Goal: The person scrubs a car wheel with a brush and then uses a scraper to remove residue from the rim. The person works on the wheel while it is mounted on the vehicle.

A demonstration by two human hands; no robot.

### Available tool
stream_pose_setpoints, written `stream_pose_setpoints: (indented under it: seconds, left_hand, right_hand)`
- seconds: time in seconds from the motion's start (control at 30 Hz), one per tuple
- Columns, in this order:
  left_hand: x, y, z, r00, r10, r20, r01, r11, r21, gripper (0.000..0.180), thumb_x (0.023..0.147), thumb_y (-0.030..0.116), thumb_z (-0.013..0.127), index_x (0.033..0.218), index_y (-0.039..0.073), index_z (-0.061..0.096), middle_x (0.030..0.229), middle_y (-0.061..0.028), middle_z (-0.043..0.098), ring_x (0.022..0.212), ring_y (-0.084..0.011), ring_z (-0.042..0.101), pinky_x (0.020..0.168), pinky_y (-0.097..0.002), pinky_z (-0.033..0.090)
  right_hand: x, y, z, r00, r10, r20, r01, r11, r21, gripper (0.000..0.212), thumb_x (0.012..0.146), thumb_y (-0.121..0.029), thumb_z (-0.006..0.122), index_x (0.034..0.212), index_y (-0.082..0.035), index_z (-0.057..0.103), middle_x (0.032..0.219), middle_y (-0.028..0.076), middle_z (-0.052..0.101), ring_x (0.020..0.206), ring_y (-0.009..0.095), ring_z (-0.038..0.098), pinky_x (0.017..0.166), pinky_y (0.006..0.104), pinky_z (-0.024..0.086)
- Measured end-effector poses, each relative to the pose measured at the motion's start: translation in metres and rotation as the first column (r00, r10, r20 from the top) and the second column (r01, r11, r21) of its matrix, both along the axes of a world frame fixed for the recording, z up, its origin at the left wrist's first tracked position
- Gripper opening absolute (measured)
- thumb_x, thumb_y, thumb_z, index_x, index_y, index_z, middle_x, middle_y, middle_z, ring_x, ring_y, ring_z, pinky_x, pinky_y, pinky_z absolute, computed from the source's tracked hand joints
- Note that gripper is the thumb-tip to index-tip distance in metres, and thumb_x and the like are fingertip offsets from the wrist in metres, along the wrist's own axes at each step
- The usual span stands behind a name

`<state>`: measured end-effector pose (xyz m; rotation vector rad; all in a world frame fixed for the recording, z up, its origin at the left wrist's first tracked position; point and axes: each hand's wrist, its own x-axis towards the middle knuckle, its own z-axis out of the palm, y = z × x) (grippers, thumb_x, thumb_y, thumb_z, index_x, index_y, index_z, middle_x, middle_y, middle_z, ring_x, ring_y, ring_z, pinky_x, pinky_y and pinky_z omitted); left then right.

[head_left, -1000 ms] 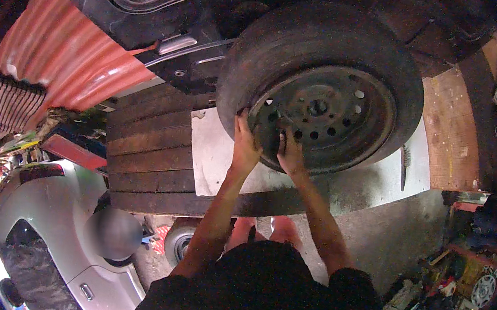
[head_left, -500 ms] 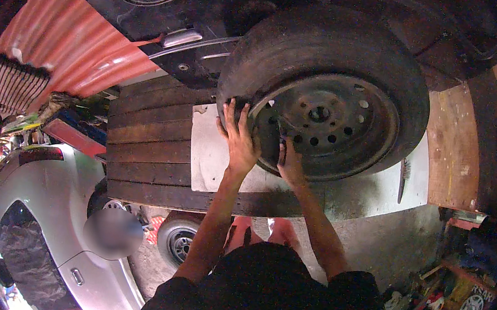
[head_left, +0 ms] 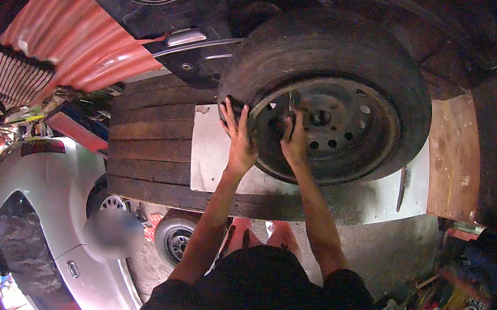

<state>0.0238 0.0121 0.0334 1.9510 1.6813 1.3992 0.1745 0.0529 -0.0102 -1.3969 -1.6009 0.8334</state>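
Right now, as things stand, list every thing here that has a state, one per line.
Left hand: open, fingers spread, at the tyre's edge
Right hand: fingers bent, at the rim; grip unclear
Tyre: fitted on its rim
Rim: uncovered, dark, dirty-looking
White sheet: spread out, smudged
Brush-like tool: lying on the sheet
Second wheel: tyre fitted, on the floor
Silver car's door: appears shut

The wheel (head_left: 336, 100) stands with its face toward the near side, a worn black tyre (head_left: 332, 46) around a dull, dirty dark rim (head_left: 355, 148) with round holes ringing the hub opening (head_left: 321, 118). Its near edge lies over the white sheet (head_left: 209, 157). At the rim's left part, a slender dark item (head_left: 295, 97), mostly hidden, juts from the right hand (head_left: 295, 145).
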Motion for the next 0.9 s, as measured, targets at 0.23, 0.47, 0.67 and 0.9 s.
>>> stream_pose_setpoints:
  seconds: [0.23, 0.47, 0.67, 0.9]
  left_hand:
    - [-0.003, -0.002, -0.002, 1.0, -0.013, 0.019, 0.013, 1.0, 0.018, 0.106, 0.061, -0.015, 0.065, 0.153, 0.02, 0.027, 0.163, -0.0218, -0.01, 0.148, -0.0488, -0.011, 0.111, -0.0716, -0.004]
    - [-0.008, -0.003, -0.009, 0.999, -0.003, -0.036, 0.001, 0.999, -0.039, 0.101, 0.067, -0.002, 0.071, 0.154, 0.019, 0.024, 0.163, -0.0231, -0.009, 0.148, -0.0493, -0.011, 0.113, -0.068, -0.002]
    - [-0.005, 0.005, -0.011, 0.997, 0.003, -0.076, -0.002, 1.0, 0.009, 0.099, 0.071, 0.008, 0.075, 0.155, 0.018, 0.023, 0.162, -0.0248, -0.009, 0.148, -0.0499, -0.011, 0.113, -0.068, -0.003]
    - [-0.008, 0.004, -0.009, 0.999, -0.03, 0.026, 0.029, 0.998, 0.047, 0.094, 0.072, 0.004, 0.072, 0.153, 0.021, 0.029, 0.163, -0.0236, -0.009, 0.147, -0.0507, -0.012, 0.107, -0.0757, -0.004]
  right_hand:
    - [0.003, -0.014, -0.039, 0.999, 0.012, 0.038, -0.014, 0.998, 0.066, 0.041, 0.102, -0.019, 0.046, 0.141, -0.006, 0.043, 0.131, 0.027, 0.055, 0.12, 0.048, 0.052, 0.103, 0.0519, 0.04]
    - [-0.005, -0.048, -0.06, 0.989, 0.102, 0.107, -0.126, 0.96, 0.248, 0.035, 0.104, -0.018, 0.045, 0.137, -0.009, 0.045, 0.124, 0.028, 0.056, 0.12, 0.046, 0.052, 0.097, 0.0473, 0.043]
    - [-0.016, -0.026, -0.021, 0.995, 0.099, 0.023, -0.091, 0.967, -0.237, 0.041, 0.105, -0.027, 0.04, 0.141, -0.008, 0.044, 0.131, 0.027, 0.056, 0.117, 0.048, 0.055, 0.101, 0.0533, 0.043]
    - [-0.031, -0.043, -0.01, 0.998, 0.032, -0.057, -0.036, 0.996, -0.081, 0.046, 0.105, -0.031, 0.04, 0.142, -0.005, 0.042, 0.13, 0.027, 0.057, 0.115, 0.046, 0.058, 0.099, 0.0519, 0.045]
